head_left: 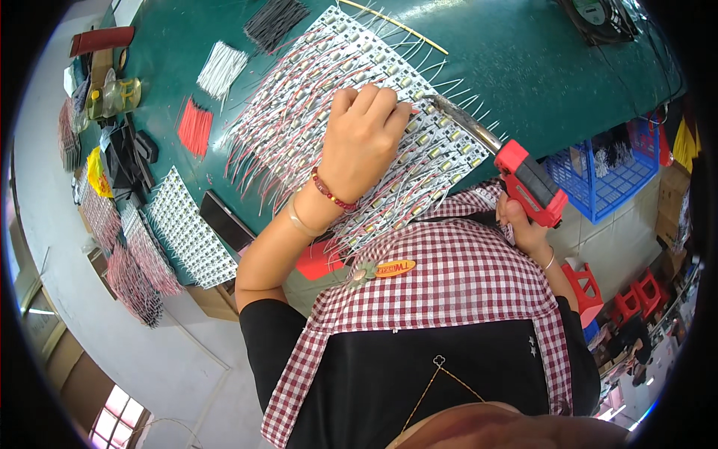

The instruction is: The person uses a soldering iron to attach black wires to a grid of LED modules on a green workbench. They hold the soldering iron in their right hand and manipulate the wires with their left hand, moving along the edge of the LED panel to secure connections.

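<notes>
A white panel of small circuit boards (441, 168) lies on the green table before me, with many thin red and white wires rising from it. My left hand (365, 127) is over its middle, fingers curled down and closed; the fingertips and whatever they hold are hidden. In my right hand (523, 224), at the near right edge, is a red and black soldering gun (531, 183). Its metal tip reaches over the panel, just right of my left fingers. Loose wires sit in bundles beyond the panel's left side: red wires (196, 129), white wires (222, 69) and black wires (275, 22).
Left of me lie a dark flat device (224, 221), a bare board panel (191, 228) and bundles of wired boards (134, 284). A thin yellow stick (396, 27) touches the far edge. A black fan (598, 21), blue crate (606, 176) and red stools (583, 288) are right.
</notes>
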`<state>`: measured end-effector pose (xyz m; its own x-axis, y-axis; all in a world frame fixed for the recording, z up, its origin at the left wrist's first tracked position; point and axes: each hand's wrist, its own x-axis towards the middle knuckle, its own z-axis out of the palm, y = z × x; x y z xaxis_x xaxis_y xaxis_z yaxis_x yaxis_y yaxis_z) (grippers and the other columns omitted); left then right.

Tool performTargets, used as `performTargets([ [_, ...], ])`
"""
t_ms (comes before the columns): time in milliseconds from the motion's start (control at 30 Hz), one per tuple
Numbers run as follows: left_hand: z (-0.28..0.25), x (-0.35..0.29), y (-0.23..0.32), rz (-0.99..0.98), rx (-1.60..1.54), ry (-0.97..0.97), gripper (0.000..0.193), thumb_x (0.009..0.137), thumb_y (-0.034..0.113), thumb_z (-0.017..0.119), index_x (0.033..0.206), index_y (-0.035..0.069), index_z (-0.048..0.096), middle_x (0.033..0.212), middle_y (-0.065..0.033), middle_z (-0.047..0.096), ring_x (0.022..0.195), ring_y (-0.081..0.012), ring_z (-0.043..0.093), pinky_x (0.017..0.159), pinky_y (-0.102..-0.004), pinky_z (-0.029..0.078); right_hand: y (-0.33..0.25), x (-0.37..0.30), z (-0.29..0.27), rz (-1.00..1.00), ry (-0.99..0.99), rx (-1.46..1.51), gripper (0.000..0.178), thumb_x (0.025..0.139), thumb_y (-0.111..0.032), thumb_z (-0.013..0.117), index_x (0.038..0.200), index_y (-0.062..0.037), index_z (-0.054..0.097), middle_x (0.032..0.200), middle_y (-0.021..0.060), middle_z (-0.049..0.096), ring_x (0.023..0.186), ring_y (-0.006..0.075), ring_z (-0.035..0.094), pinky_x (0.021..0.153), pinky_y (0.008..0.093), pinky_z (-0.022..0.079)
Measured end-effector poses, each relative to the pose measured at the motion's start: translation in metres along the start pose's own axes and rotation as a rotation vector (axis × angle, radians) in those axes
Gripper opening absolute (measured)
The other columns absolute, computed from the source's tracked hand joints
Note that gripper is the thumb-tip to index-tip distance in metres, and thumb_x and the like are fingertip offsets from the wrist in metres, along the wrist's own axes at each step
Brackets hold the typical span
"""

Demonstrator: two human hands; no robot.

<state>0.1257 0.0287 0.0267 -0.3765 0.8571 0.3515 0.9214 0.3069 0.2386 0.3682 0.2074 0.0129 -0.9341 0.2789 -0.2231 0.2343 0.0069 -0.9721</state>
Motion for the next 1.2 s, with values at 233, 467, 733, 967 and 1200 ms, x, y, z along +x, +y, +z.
performTargets([
  [233,0.007,-0.007,0.014,-0.004,-0.043,0.01,0.02,0.072,0.005,0.061,0.09,0.01,0.069,0.075,-0.0019,0.047,0.075,-0.0185,0.049,0.069,-0.0333,0.036,0.015,-0.014,-0.01,-0.011,-0.046,-0.011,0.037,0.097,-0.026,0.052,0.117,0.0048,0.045,0.068,0.005,0.048,0.057,0.0122,0.046,0.056,0.0275,0.041],
  [467,0.012,-0.008,0.014,-0.017,-0.074,-0.005,0.02,0.073,0.005,0.059,0.09,0.009,0.068,0.074,-0.0032,0.044,0.072,-0.0194,0.048,0.068,-0.0337,0.036,0.026,-0.027,-0.009,0.137,0.037,-0.014,0.013,0.09,-0.014,0.061,0.097,-0.003,0.06,0.082,0.0011,0.058,0.074,0.012,0.054,0.067,0.0292,0.045],
  [733,0.014,-0.009,0.017,-0.034,-0.071,0.001,0.018,0.074,0.004,0.061,0.09,0.007,0.068,0.074,-0.0037,0.044,0.072,-0.0197,0.046,0.067,-0.0339,0.035,0.019,-0.021,-0.004,0.053,0.017,-0.059,0.027,0.095,-0.025,0.053,0.087,0.0003,0.051,0.067,0.0043,0.05,0.06,0.012,0.048,0.056,0.0266,0.04],
  [967,0.013,-0.008,0.018,-0.033,-0.062,-0.009,0.017,0.075,0.005,0.062,0.09,0.006,0.068,0.075,-0.0041,0.044,0.073,-0.0199,0.047,0.068,-0.0339,0.035,0.022,-0.016,-0.008,0.003,-0.027,-0.14,0.03,0.095,-0.029,0.055,0.087,-0.0002,0.051,0.066,0.0045,0.049,0.059,0.0118,0.046,0.056,0.0267,0.039],
  [1200,0.012,-0.008,0.018,-0.029,-0.052,-0.011,0.016,0.075,0.007,0.062,0.09,0.006,0.068,0.076,-0.0044,0.045,0.074,-0.02,0.048,0.069,-0.0336,0.036,0.02,-0.024,-0.011,0.099,0.005,0.075,0.013,0.091,-0.012,0.058,0.095,-0.0008,0.062,0.078,0.0033,0.059,0.071,0.0136,0.056,0.065,0.0295,0.046],
])
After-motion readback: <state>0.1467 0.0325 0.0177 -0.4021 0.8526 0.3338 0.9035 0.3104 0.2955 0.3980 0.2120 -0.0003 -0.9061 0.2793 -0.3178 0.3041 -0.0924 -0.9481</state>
